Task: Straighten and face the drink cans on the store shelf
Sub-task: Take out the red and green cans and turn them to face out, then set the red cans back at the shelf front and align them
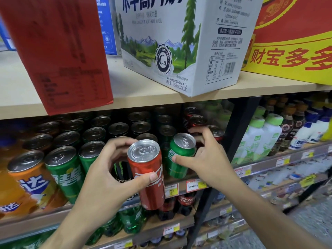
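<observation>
Head view: hands [107, 169] gripping two cans [146, 169].

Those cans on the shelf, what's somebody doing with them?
A person is tidying drink cans on a store shelf. The left hand holds a red can out in front of the shelf. The right hand grips a green can at the front of the row, tilted. Behind them stand rows of cans, with a black can just behind the red one and more green cans to the left.
</observation>
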A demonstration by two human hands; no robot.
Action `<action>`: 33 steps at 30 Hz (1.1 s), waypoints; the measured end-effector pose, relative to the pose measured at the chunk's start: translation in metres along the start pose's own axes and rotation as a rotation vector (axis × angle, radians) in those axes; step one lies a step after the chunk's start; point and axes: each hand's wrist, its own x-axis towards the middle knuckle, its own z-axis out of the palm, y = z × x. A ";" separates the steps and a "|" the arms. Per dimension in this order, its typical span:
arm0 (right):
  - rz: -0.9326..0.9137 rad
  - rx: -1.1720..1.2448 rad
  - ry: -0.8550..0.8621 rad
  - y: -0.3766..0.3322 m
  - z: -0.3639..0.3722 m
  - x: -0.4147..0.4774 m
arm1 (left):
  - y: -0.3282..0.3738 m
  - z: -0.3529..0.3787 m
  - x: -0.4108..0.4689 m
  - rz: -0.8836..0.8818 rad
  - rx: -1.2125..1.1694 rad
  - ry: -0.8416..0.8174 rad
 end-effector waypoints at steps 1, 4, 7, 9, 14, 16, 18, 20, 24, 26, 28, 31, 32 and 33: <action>-0.003 -0.003 0.000 0.000 0.005 0.002 | 0.000 0.000 0.000 -0.002 0.004 0.003; -0.010 -0.027 0.004 0.003 0.018 0.008 | 0.001 -0.001 -0.001 -0.004 0.020 0.009; -0.006 -0.065 -0.015 0.006 0.024 0.012 | 0.000 0.000 -0.001 -0.002 0.039 0.015; -0.012 -0.095 -0.026 0.008 0.026 0.012 | -0.001 0.001 -0.002 0.001 0.054 0.027; -0.013 -0.122 -0.052 0.009 0.030 0.015 | -0.001 0.005 0.000 0.027 0.079 0.034; -0.013 -0.131 -0.061 0.008 0.031 0.016 | 0.000 0.007 0.000 0.032 0.077 0.024; -0.010 -0.146 -0.063 0.008 0.032 0.017 | 0.001 0.008 0.001 0.035 0.077 0.014; -0.007 -0.153 -0.064 0.008 0.033 0.017 | 0.002 0.009 0.002 0.039 0.075 0.006; 0.001 -0.155 -0.071 0.010 0.034 0.017 | 0.004 0.010 0.003 0.046 0.073 0.000; 0.005 -0.150 -0.079 0.010 0.034 0.016 | 0.005 0.009 0.003 0.047 0.069 0.001; 0.006 -0.148 -0.079 0.010 0.035 0.015 | 0.005 0.009 0.002 0.047 0.069 0.004; 0.002 -0.151 -0.088 0.010 0.035 0.014 | 0.006 0.009 0.002 0.045 0.065 0.008; 0.000 -0.156 -0.093 0.011 0.036 0.014 | 0.007 0.009 0.002 0.044 0.064 0.009; -0.002 -0.161 -0.098 0.011 0.036 0.014 | 0.007 0.009 0.002 0.044 0.061 0.008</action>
